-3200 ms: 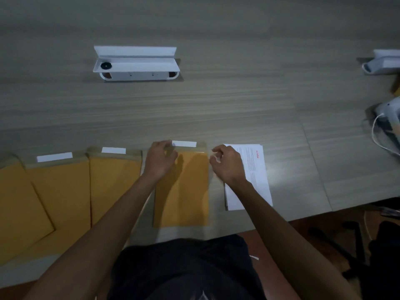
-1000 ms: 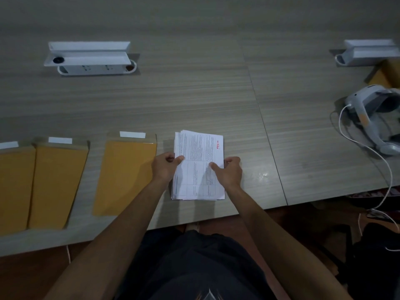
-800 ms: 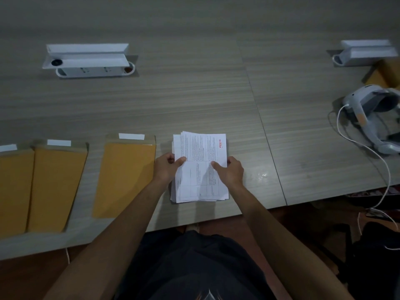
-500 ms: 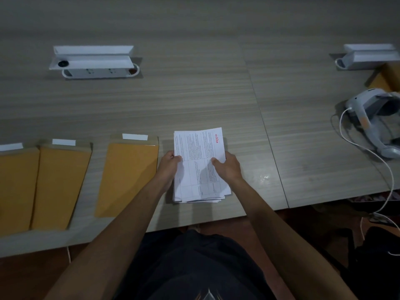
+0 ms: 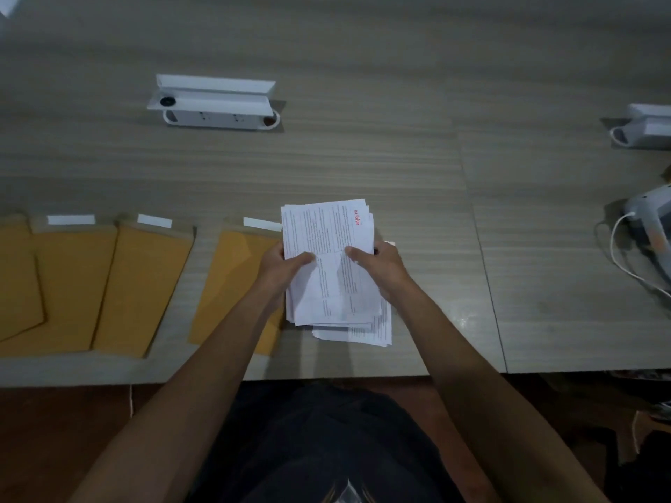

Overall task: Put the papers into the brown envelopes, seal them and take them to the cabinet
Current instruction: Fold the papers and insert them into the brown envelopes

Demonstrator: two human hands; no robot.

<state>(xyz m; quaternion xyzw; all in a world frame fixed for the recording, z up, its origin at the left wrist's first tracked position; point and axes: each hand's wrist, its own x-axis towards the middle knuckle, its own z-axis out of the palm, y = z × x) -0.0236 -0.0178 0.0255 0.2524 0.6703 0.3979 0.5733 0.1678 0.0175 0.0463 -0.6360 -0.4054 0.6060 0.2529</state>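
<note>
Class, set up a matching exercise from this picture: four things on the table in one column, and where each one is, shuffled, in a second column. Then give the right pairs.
Things
1. sheaf of papers
2. nearest brown envelope
3. white power strip
4. white headset

Places
A. far side of the table, left of centre
B. right edge, with a white cable
C. gripped by both hands
D. flat, just left of the hands

Pairs: 1-C, 2-D, 3-A, 4-B

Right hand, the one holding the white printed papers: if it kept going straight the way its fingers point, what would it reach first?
The right hand points left across the white printed papers, so it would probably meet the left hand first; depth is unclear.
</note>
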